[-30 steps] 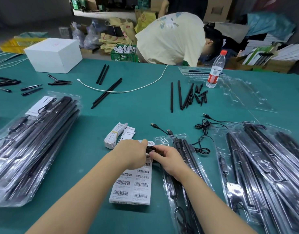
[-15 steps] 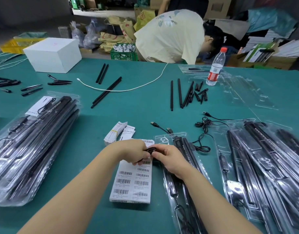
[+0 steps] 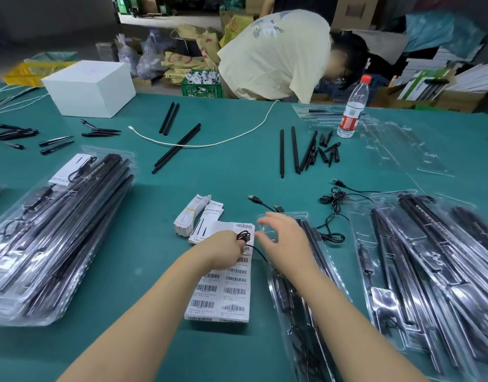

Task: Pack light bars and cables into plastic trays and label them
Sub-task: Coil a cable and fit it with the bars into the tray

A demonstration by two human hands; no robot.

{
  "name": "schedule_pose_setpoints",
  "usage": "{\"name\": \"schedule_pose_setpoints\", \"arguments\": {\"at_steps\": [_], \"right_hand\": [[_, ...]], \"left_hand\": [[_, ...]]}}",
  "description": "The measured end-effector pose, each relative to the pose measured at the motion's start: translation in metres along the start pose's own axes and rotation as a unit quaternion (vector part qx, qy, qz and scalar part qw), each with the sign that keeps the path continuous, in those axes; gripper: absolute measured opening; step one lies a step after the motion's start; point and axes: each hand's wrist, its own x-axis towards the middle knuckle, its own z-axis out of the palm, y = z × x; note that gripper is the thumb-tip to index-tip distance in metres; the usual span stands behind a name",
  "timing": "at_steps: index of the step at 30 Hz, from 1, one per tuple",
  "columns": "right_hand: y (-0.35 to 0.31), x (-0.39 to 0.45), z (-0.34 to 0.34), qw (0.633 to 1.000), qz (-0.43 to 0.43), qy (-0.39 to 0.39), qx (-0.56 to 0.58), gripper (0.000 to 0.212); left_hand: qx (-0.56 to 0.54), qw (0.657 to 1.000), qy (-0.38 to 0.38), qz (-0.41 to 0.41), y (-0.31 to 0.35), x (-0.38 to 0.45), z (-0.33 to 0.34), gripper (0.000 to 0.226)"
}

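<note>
My left hand [image 3: 226, 250] pinches a small coiled black cable [image 3: 243, 236] above the barcode label sheet [image 3: 223, 296]; a strand of the cable trails right toward the clear plastic tray [image 3: 281, 224] holding black light bars. My right hand [image 3: 285, 238] hovers over that tray's top end with fingers spread, holding nothing. Loose black cables [image 3: 335, 213] with USB plugs lie just beyond the tray. Loose light bars [image 3: 295, 150] lie further back.
Stacks of filled trays sit at left [image 3: 52, 232] and right [image 3: 436, 271]. A bundle of paper cards [image 3: 192, 213] lies by the labels. A white box [image 3: 89, 86], a white cord [image 3: 209, 143], a water bottle [image 3: 353, 106], empty clear trays [image 3: 403, 144] and a bent-over person [image 3: 281, 56] are at the back.
My right hand let go of the coiled cable and lifted, fingers spreading over the tray. My left hand keeps the coil and raised it slightly.
</note>
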Motion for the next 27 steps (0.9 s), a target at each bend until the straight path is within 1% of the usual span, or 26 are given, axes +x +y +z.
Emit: {"name": "schedule_pose_setpoints", "arguments": {"at_steps": [1,2,3,4,5,7,9,11,13,15,16,17,19,21,23,25,27], "right_hand": [[0.003,-0.004,-0.004,0.996,-0.019,0.008,-0.085,0.055],[0.007,-0.01,-0.007,0.986,-0.012,-0.01,-0.166,0.076],[0.012,-0.017,-0.008,0.971,0.009,-0.044,-0.233,0.096],[0.018,-0.024,-0.007,0.958,0.03,-0.079,-0.275,0.107],[0.024,-0.031,-0.004,0.95,0.044,-0.106,-0.289,0.11],[0.032,-0.04,0.002,0.957,0.049,-0.117,-0.26,0.1],[0.036,-0.044,0.006,0.968,0.04,-0.09,-0.229,0.085],[0.037,-0.045,0.008,0.977,0.041,-0.063,-0.199,0.08],[0.038,-0.046,0.008,0.985,0.043,-0.047,-0.162,0.077],[0.037,-0.046,0.006,0.99,0.044,-0.037,-0.132,0.074],[0.037,-0.046,0.005,0.991,0.043,-0.032,-0.12,0.072],[0.036,-0.046,0.004,0.993,0.043,-0.027,-0.107,0.07],[0.035,-0.047,0.002,0.996,0.047,-0.019,-0.077,0.067],[0.034,-0.047,0.001,0.997,0.045,-0.015,-0.062,0.065],[0.034,-0.048,0.001,0.997,0.043,-0.015,-0.064,0.064],[0.035,-0.049,0.001,0.996,0.037,-0.016,-0.077,0.064],[0.035,-0.049,0.002,0.996,0.027,-0.016,-0.089,0.064]], "left_hand": [[-0.021,1.0,0.002,-0.008,0.0,-0.001,0.0,0.029],[-0.041,0.999,0.002,-0.017,0.0,-0.002,0.0,0.03],[-0.059,0.998,0.002,-0.028,0.001,-0.004,0.001,0.031],[-0.076,0.996,0.001,-0.041,0.003,-0.004,0.001,0.033],[-0.092,0.994,-0.002,-0.053,0.006,-0.004,0.003,0.035],[-0.129,0.99,-0.006,-0.062,0.013,-0.001,0.007,0.034],[-0.166,0.984,0.002,-0.062,0.021,0.002,0.01,0.029],[-0.222,0.973,-0.007,-0.065,0.027,0.005,0.015,0.026],[-0.286,0.955,-0.019,-0.08,0.03,0.006,0.022,0.028],[-0.364,0.925,-0.015,-0.11,0.034,0.007,0.03,0.029],[-0.385,0.915,-0.012,-0.12,0.035,0.007,0.034,0.03],[-0.394,0.911,-0.009,-0.123,0.038,0.008,0.037,0.031],[-0.382,0.916,0.008,-0.123,0.04,0.009,0.041,0.03],[-0.362,0.922,0.046,-0.133,0.04,0.012,0.042,0.027],[-0.354,0.922,0.075,-0.139,0.038,0.015,0.041,0.032],[-0.359,0.922,0.077,-0.126,0.037,0.016,0.042,0.032],[-0.389,0.913,0.057,-0.108,0.042,0.013,0.042,0.026]]}}
